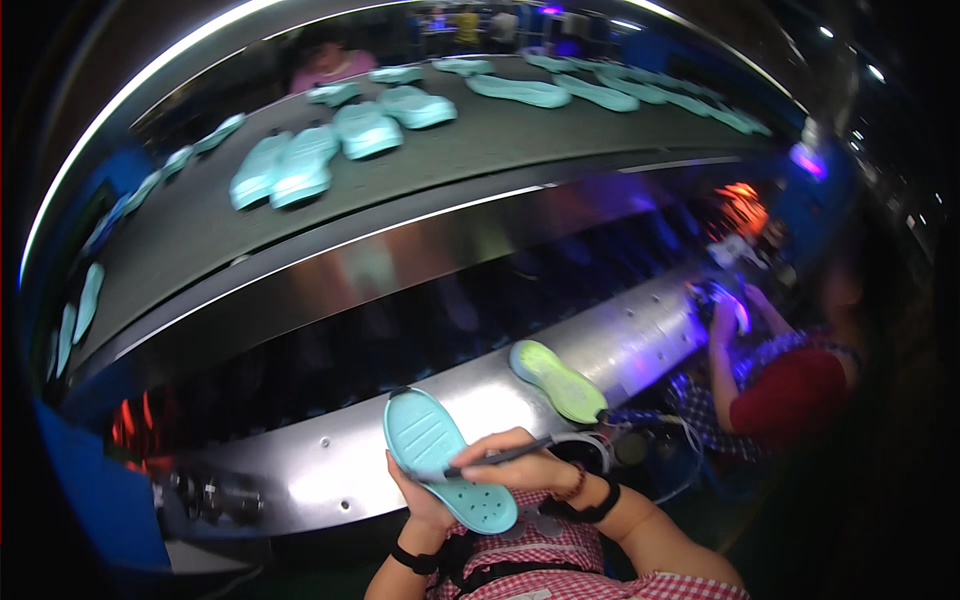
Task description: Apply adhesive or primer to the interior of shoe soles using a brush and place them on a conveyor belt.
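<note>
My left hand (426, 506) grips a turquoise shoe sole (425, 435) from below and along its left edge, holding it tilted over my lap. The sole has ribs at its far part and small holes at the near end. In my right hand (528, 468) is a slim black-handled brush (508, 454), pinched between the fingers, its dark tip at the middle of the sole. Just beyond that hand, a yellow-green sole (560, 382) lies on the metal ledge (330, 480).
Across the back, a dark conveyor belt (400, 170) carries several turquoise soles (305, 165). Below it runs a dark slot with orange glows at both ends. To the right, a co-worker in a red top (790, 405) handles something under violet light. Another person (335, 65) is beyond the belt.
</note>
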`<state>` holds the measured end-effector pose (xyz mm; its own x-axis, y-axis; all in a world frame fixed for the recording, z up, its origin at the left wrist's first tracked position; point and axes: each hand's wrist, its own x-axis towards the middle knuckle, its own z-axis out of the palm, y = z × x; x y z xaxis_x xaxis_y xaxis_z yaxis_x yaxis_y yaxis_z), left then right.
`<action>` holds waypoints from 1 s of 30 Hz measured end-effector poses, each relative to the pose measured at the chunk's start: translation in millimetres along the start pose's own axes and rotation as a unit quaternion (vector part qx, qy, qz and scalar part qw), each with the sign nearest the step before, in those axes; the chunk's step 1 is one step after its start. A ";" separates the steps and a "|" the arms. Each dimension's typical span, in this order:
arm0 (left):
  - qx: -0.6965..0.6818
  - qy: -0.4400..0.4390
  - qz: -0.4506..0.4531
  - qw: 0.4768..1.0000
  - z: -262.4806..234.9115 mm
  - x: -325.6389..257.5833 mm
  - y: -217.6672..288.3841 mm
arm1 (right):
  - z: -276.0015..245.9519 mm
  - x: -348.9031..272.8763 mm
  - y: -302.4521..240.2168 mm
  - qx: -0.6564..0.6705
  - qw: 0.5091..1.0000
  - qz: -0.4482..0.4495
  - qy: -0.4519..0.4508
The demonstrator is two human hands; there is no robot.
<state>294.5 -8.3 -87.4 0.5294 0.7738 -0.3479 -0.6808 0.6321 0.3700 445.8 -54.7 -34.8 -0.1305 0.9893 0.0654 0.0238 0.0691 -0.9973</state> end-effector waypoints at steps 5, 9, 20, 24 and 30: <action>0.023 -0.055 -0.048 0.997 -20.2 -4.1 12.0 | 13.3 -5.7 -14.7 0.160 0.983 0.035 0.079; -0.008 -0.010 -0.012 1.000 -7.9 -13.9 13.5 | 27.4 1.3 14.5 -0.012 0.989 -0.034 0.146; 0.016 -0.059 0.049 0.997 -7.6 -25.9 13.1 | 59.6 -2.4 12.6 -0.049 0.983 -0.125 0.123; 0.029 -0.076 0.049 0.996 -7.5 -26.6 12.3 | 63.4 -4.1 -4.6 -0.041 0.983 -0.146 0.104; -0.026 -0.079 -0.004 0.997 -33.7 2.5 -12.6 | 58.7 -17.1 11.3 -0.043 0.971 -0.168 0.165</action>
<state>287.3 -15.7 -122.0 0.6050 0.7681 -0.2099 -0.6995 0.6386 0.3206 390.1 -78.4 -49.1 0.1784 0.8952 0.4084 0.1187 0.3924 -0.9121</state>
